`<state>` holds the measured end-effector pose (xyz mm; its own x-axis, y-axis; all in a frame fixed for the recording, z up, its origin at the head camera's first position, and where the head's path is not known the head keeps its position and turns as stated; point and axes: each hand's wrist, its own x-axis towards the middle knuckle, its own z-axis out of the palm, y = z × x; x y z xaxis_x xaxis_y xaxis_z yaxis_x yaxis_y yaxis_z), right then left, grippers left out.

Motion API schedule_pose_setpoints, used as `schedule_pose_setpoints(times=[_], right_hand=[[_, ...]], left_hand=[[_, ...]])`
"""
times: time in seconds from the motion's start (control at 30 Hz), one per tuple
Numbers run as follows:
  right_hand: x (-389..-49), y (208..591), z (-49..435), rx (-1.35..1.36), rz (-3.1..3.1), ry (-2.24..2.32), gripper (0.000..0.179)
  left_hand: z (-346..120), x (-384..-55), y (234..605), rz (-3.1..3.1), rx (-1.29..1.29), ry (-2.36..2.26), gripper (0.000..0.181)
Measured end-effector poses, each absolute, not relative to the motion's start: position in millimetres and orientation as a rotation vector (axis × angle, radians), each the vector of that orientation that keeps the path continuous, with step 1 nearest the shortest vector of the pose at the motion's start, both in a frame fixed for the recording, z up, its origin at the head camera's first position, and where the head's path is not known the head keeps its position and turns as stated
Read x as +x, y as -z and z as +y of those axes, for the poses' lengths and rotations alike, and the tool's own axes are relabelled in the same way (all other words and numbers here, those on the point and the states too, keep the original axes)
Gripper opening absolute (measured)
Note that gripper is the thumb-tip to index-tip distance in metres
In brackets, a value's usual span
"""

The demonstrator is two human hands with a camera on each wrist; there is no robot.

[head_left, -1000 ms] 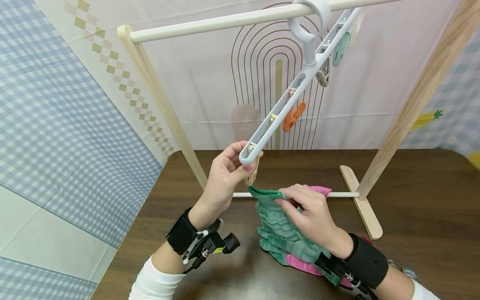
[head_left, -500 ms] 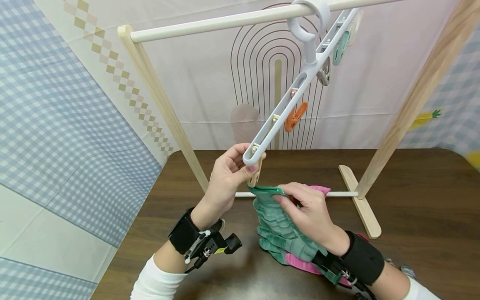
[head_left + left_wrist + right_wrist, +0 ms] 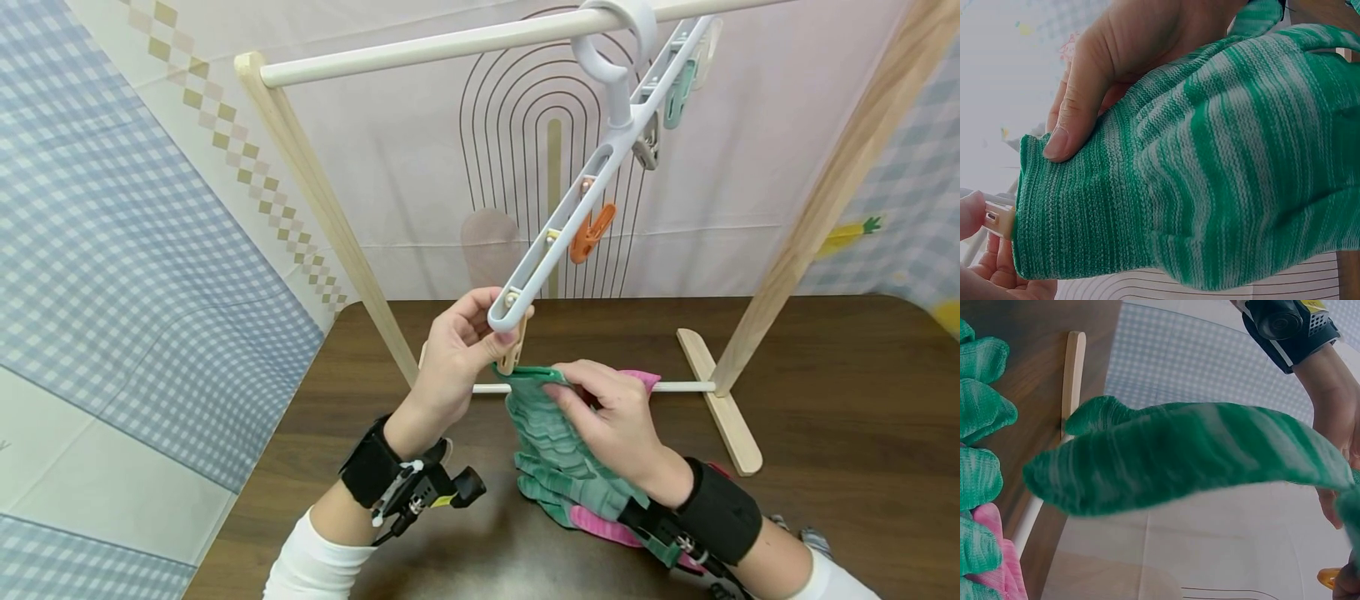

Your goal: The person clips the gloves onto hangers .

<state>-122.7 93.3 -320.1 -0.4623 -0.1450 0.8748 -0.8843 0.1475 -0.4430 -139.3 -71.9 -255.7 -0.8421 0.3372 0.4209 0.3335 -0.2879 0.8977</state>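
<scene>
In the head view my left hand [image 3: 456, 346] pinches a beige clothespin [image 3: 513, 350] hanging from the near end of a pale blue clip hanger [image 3: 558, 225]. My right hand [image 3: 611, 408] grips the cuff of a green knit glove [image 3: 547, 425], thumb on the near side. The clothespin's tip meets the left corner of the cuff. The left wrist view shows the clothespin [image 3: 1000, 219] at the cuff's edge and the ribbed glove [image 3: 1210, 169] large in front. Whether its jaws clasp the fabric I cannot tell. Glove fingers [image 3: 1166, 459] dangle in the right wrist view.
The hanger hooks over a white rail [image 3: 450, 48] on a wooden stand. It also carries an orange clothespin [image 3: 592, 233], a grey one [image 3: 647, 143] and a mint one [image 3: 680, 93]. Pink gloves [image 3: 606, 527] lie under the green one on the brown table [image 3: 847, 400].
The hanger's near end and my left hand have shifted slightly right. My right hand has raised the glove's cuff a little, bringing its left corner to the clothespin's tip.
</scene>
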Motion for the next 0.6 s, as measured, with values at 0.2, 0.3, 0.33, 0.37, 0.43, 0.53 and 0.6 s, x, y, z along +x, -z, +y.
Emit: schedule_pose_setpoints(times=[0.2, 0.3, 0.33, 0.37, 0.43, 0.53, 0.6], right_hand=[[-123.7, 318.6, 91.1, 0.988, -1.732, -1.394, 0.007], [-124.2, 317.3, 89.5, 0.990, -1.731, -1.404, 0.007], [-124.3, 316.8, 89.0, 0.989, -1.733, -1.406, 0.007], [-124.3, 316.4, 88.4, 0.990, -1.734, -1.410, 0.006], [-124.3, 315.8, 87.3, 0.991, -1.736, -1.413, 0.006], [-124.7, 315.5, 86.0, 0.996, -1.735, -1.417, 0.007], [-125.2, 315.7, 85.2, 1.000, -1.728, -1.422, 0.007]], left_hand=[[-71.7, -139.7, 257.2, 1.884, 0.891, -2.360, 0.050], [-71.6, -139.8, 257.8, 1.888, 0.898, -2.363, 0.050], [-71.5, -139.8, 257.9, 1.889, 0.900, -2.364, 0.049], [-71.4, -139.9, 258.0, 1.891, 0.901, -2.366, 0.049], [-71.1, -140.1, 258.1, 1.895, 0.899, -2.368, 0.048], [-70.8, -140.5, 258.2, 1.894, 0.893, -2.371, 0.047], [-70.7, -140.9, 258.4, 1.891, 0.892, -2.374, 0.046]])
